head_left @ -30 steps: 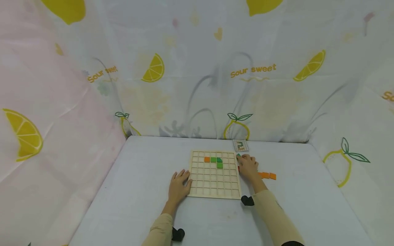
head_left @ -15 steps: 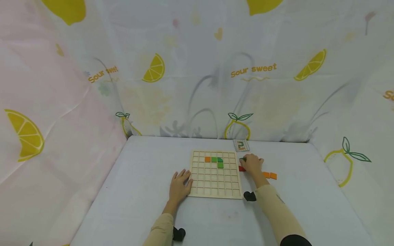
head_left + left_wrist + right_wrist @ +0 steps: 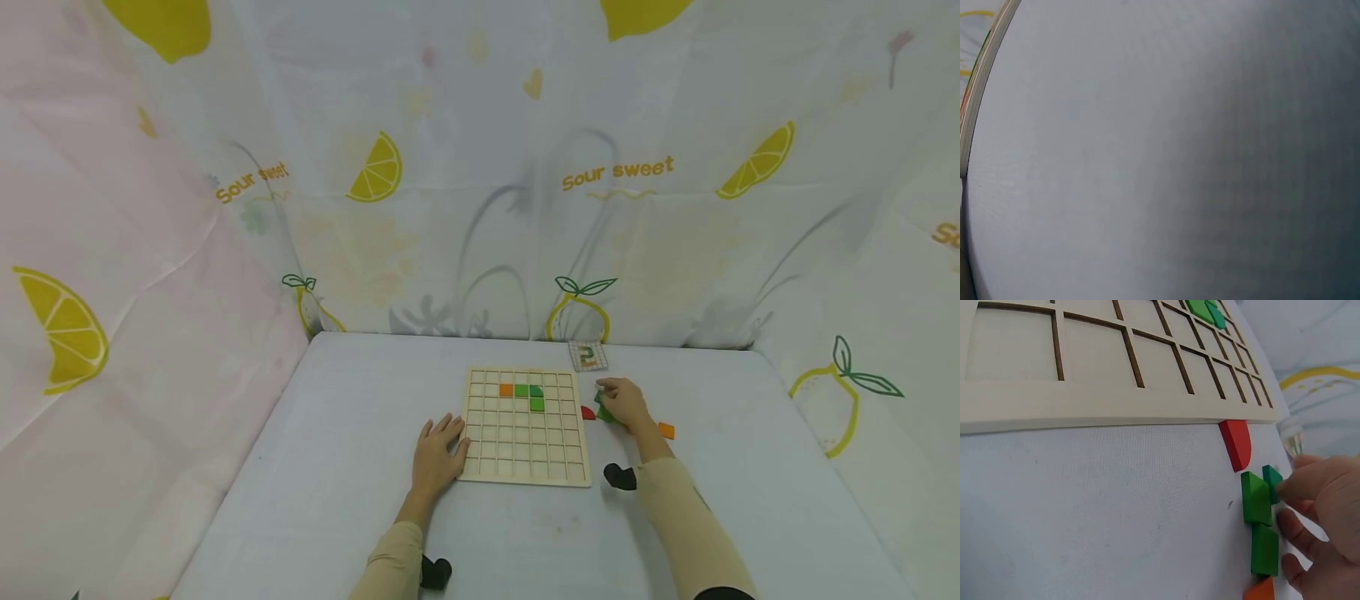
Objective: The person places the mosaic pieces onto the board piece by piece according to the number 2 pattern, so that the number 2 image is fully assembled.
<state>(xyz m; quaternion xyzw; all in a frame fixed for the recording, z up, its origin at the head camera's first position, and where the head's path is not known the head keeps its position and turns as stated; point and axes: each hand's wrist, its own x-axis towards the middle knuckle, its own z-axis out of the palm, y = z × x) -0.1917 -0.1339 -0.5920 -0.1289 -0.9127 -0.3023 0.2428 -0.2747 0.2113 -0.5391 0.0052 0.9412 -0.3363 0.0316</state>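
My left hand (image 3: pixel 437 457) lies with fingers spread, thumb at the left edge of the wooden grid board (image 3: pixel 521 467). An orange tile (image 3: pixel 506 390), two green ones and a teal round-cornered tile (image 3: pixel 536 391) sit in its cells. Right of the board my right hand (image 3: pixel 626 404) is bent down over loose tiles. In the right wrist view its thumb and finger are at a small teal tile (image 3: pixel 1271 481), pinching it beside two green tiles (image 3: pixel 1256 500). A red quarter-round tile (image 3: pixel 1237 444) lies against the board's edge.
A small pattern card (image 3: pixel 587 356) lies behind the board at the right. An orange tile (image 3: pixel 667 431) shows beyond my right forearm. Printed cloth walls (image 3: pixel 480 208) enclose the white table (image 3: pixel 300 500) at the back and sides.
My right hand has moved right, away from the board's edge, with the teal tile moving along. The red tile is uncovered, and the forearm hides more of the orange tiles. The left hand stays put.
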